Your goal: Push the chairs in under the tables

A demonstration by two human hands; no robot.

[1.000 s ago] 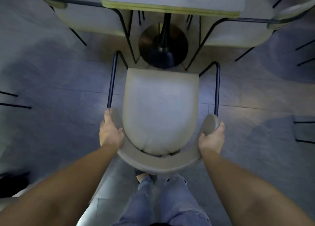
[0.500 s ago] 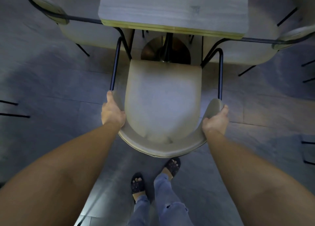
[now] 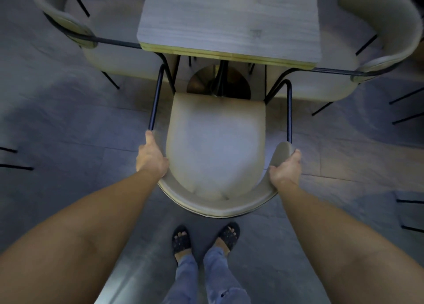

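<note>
A beige cushioned chair (image 3: 215, 143) with a curved backrest and black metal arm rails stands in front of me, facing a square grey wood-grain table (image 3: 229, 19). The seat's front edge sits just short of the table edge, above the round table base (image 3: 218, 83). My left hand (image 3: 151, 157) grips the left end of the backrest. My right hand (image 3: 285, 168) grips the right end. The chair's front arm rails reach under the tabletop.
Two matching beige chairs are tucked at the table's sides, one at the left (image 3: 91, 40) and one at the right (image 3: 367, 51). Thin black chair legs (image 3: 16, 159) show at both frame edges. My feet in black sandals (image 3: 206, 237) stand on grey floor tiles behind the chair.
The chair has slid forward toward the table, its front now over the table base. Both hands keep their grip on the backrest, and my feet have stepped forward behind it.
</note>
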